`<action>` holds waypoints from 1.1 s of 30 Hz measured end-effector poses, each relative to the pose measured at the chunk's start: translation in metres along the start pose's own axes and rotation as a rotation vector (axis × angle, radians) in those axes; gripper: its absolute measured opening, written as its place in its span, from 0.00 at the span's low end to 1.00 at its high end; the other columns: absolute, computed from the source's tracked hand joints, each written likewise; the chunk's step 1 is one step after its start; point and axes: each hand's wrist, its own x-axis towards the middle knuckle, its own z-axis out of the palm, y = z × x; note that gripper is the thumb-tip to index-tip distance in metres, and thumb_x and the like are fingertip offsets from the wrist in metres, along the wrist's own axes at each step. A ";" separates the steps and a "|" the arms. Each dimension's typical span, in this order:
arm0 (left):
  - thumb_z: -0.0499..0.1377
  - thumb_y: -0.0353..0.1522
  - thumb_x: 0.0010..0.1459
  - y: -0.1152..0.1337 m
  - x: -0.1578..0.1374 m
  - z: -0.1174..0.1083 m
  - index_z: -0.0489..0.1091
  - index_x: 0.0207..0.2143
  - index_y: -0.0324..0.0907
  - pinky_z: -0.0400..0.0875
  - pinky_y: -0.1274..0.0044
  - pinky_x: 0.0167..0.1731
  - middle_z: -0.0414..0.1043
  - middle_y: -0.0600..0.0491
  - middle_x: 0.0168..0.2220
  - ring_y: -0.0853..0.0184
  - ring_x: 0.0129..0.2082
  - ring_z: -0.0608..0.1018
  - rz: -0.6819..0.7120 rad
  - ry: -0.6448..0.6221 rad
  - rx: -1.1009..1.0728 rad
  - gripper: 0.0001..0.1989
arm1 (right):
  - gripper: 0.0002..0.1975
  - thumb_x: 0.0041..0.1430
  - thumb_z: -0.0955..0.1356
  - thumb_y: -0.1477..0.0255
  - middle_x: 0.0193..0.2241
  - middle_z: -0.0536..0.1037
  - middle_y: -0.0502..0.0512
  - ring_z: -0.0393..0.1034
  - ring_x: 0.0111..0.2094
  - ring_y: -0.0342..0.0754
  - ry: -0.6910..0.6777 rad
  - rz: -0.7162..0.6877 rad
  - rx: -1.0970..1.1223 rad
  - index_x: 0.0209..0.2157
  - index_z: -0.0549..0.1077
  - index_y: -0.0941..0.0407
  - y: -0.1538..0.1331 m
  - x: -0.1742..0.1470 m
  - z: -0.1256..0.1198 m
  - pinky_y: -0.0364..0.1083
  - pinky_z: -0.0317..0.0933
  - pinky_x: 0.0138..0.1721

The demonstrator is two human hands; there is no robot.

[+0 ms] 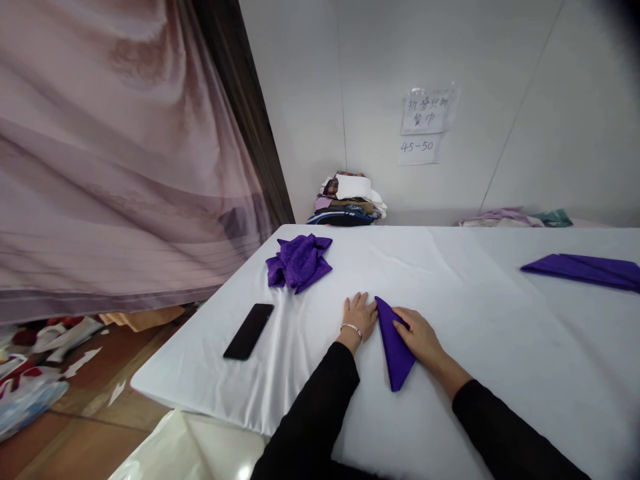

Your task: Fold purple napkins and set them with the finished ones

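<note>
Mid-fold, I'd judge. Purple cloth (395,357), roughly triangular, lies on the white-covered table (480,300) between my hands. Left hand (361,315) flat, fingers slightly spread, at the cloth's upper left corner. Right hand (419,335) curls at its right edge; can't tell if pinching. Next move probably calls for aligning edges, pressing the crease.

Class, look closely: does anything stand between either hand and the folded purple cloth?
Nothing visible does. The right hand is on the folded purple cloth, and the left hand lies at its upper corner. The black phone and crumpled purple cloth lie farther left, outside both gaps.
</note>
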 end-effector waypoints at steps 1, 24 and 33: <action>0.43 0.38 0.61 0.000 -0.001 0.000 0.60 0.54 0.53 0.44 0.56 0.57 0.53 0.51 0.60 0.58 0.61 0.52 0.010 0.001 0.011 0.20 | 0.18 0.57 0.60 0.68 0.47 0.72 0.57 0.64 0.48 0.52 0.003 -0.003 0.001 0.48 0.69 0.55 0.000 0.000 0.000 0.52 0.56 0.51; 0.43 0.37 0.60 0.001 -0.007 0.001 0.56 0.56 0.50 0.42 0.56 0.58 0.50 0.52 0.61 0.60 0.62 0.50 0.024 -0.038 0.026 0.22 | 0.19 0.57 0.60 0.68 0.47 0.72 0.58 0.64 0.48 0.52 0.012 -0.036 -0.033 0.48 0.69 0.56 0.003 0.000 0.003 0.53 0.56 0.51; 0.43 0.36 0.59 0.001 0.001 0.001 0.53 0.58 0.49 0.40 0.58 0.58 0.50 0.51 0.62 0.61 0.62 0.49 0.013 -0.033 0.008 0.23 | 0.19 0.57 0.60 0.68 0.47 0.72 0.57 0.63 0.49 0.52 -0.003 -0.032 -0.029 0.49 0.69 0.55 0.002 -0.001 0.001 0.53 0.56 0.51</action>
